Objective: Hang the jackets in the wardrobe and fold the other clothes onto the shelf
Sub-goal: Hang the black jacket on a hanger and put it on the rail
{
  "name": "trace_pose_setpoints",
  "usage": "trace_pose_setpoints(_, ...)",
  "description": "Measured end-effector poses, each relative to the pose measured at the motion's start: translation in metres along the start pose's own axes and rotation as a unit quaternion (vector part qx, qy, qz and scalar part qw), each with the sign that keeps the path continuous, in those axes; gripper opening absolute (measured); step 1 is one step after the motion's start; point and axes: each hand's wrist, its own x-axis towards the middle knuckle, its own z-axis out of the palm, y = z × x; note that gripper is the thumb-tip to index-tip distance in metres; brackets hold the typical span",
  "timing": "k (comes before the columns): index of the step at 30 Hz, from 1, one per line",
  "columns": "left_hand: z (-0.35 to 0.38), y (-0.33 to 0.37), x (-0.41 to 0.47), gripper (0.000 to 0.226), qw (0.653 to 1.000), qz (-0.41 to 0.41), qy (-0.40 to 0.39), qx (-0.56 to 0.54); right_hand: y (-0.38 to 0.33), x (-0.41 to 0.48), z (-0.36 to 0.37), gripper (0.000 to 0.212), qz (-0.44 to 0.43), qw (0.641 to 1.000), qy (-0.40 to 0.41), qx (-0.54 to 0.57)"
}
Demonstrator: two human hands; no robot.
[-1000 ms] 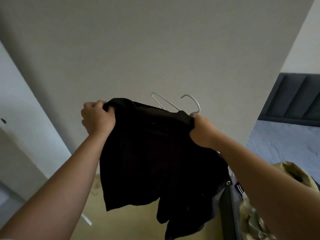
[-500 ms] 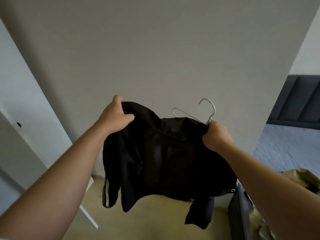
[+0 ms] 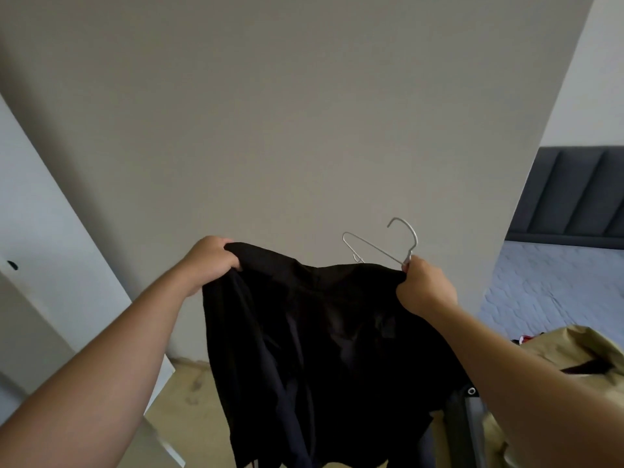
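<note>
The black jacket [image 3: 320, 349] hangs spread between both hands — the left hand [image 3: 212, 261] is curled tight round one top corner, the right hand [image 3: 423, 287] clenches the other corner together with a wire hanger [image 3: 381, 248], whose hook rises just above that fist. A bed [image 3: 557, 282] lies beyond the right hand.

You hold black jacket [image 3: 320, 349] up by top edge, both ends; body hangs limp, creased. Silver wire hanger [image 3: 381, 248] pokes up, tilted, at right end.
</note>
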Motion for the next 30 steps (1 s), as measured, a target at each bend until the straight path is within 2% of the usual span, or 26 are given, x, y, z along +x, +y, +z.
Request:
trace_pose_setpoints(4,0.005,0.012,-0.003,0.029,0.988,-0.021,-0.095,-0.121,0.010,0.000,0.012,0.025,0.009,1.000,-0.006,-0.006)
trace_pose_setpoints(6,0.010,0.023,-0.006,0.028,0.987,-0.007,-0.088,-0.136,0.012,-0.002,0.018,0.023,0.003,1.000,-0.011,-0.008)
trace_pose_setpoints(9,0.017,0.035,-0.011,0.024,0.987,0.019,-0.033,-0.158,0.013,-0.007,0.027,0.019,-0.006,0.999,-0.031,-0.010)
trace_pose_setpoints(13,0.023,0.043,-0.013,0.022,0.980,-0.059,-0.035,-0.185,0.007,-0.014,0.042,0.018,-0.020,0.997,-0.072,0.001)
trace_pose_setpoints(16,0.030,0.038,-0.016,0.038,0.968,-0.130,-0.061,-0.208,-0.001,-0.019,0.055,0.016,-0.020,0.995,-0.099,0.022)
trace_pose_setpoints(18,0.036,0.030,-0.018,0.036,0.946,-0.178,-0.065,-0.263,-0.012,-0.028,0.067,0.013,-0.005,0.989,-0.115,0.089)
trace_pose_setpoints(20,0.040,0.022,-0.019,0.033,0.935,-0.199,-0.046,-0.291,-0.025,-0.041,0.082,0.007,0.051,0.956,-0.137,0.253)
trace_pose_setpoints(22,0.041,0.013,-0.019,0.034,0.936,-0.200,-0.031,-0.288,-0.038,-0.053,0.091,0.013,0.094,0.907,-0.142,0.386)
trace_pose_setpoints(23,0.040,0.009,-0.020,0.034,0.937,-0.201,-0.025,-0.284,-0.044,-0.058,0.094,0.019,0.087,0.896,-0.142,0.411)
trace_pose_setpoints(26,0.042,-0.002,-0.021,0.032,0.933,-0.201,0.010,-0.299,-0.057,-0.070,0.096,0.037,0.020,0.903,-0.148,0.404)
trace_pose_setpoints(30,0.040,-0.017,-0.020,0.031,0.923,-0.173,0.102,-0.328,-0.071,-0.080,0.096,0.052,-0.031,0.920,-0.135,0.366)
